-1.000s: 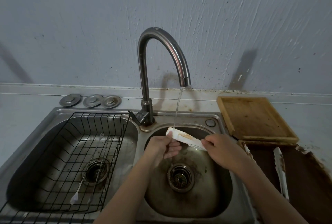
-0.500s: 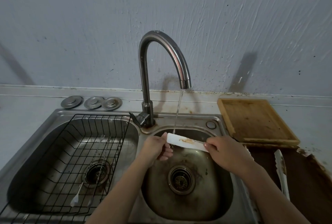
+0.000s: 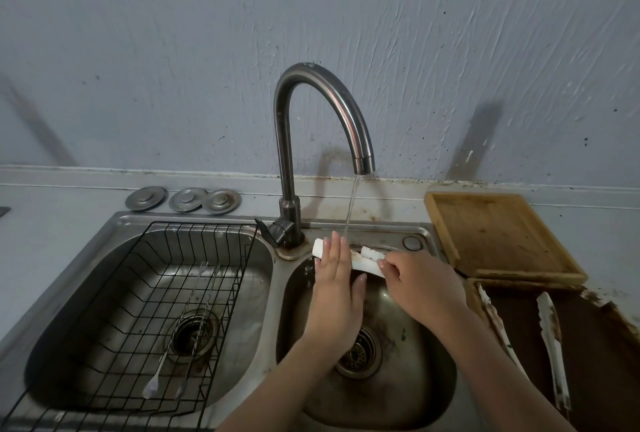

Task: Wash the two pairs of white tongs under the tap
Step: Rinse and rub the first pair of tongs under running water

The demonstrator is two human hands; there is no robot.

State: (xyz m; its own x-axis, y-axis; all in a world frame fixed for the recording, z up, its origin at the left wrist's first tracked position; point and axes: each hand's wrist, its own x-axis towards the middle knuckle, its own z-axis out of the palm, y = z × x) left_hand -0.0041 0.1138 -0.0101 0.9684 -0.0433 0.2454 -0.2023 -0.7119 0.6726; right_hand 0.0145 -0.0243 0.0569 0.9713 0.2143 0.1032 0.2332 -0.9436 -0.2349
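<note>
Head view, all places given from the tap.

Tap (image 3: 313, 141): curved steel spout, water running in a thin stream from its mouth down into the right basin.

Tongs (image 3: 367, 260): white pair held crosswise just below the spout, over the back edge of the right basin (image 3: 415, 393); the stream meets them near the left hand's fingertips. Brown smears show on the white surface.

Left hand (image 3: 336, 279): fingers straight and together, laid flat over the left part of the tongs, palm down; not curled round them.

Right hand (image 3: 420, 284): fingers bent, pinching the right end of the tongs.

Second tongs (image 3: 554, 348): white, stained, lying on the dark brown surface (image 3: 602, 372) right of the tap and nearer the person, well apart from both hands.

Board (image 3: 498, 234): wooden, right of the tap, against the wall, just behind the dark surface.

Rack (image 3: 138, 355): black wire, sitting in the left basin, left of the tap.

Fork (image 3: 180, 334): long, thin, lying in the rack with a similar utensil beside it; the second one's type cannot be told.

Plugs (image 3: 183, 199): three round metal discs on the counter, left of the tap, behind the left basin.
</note>
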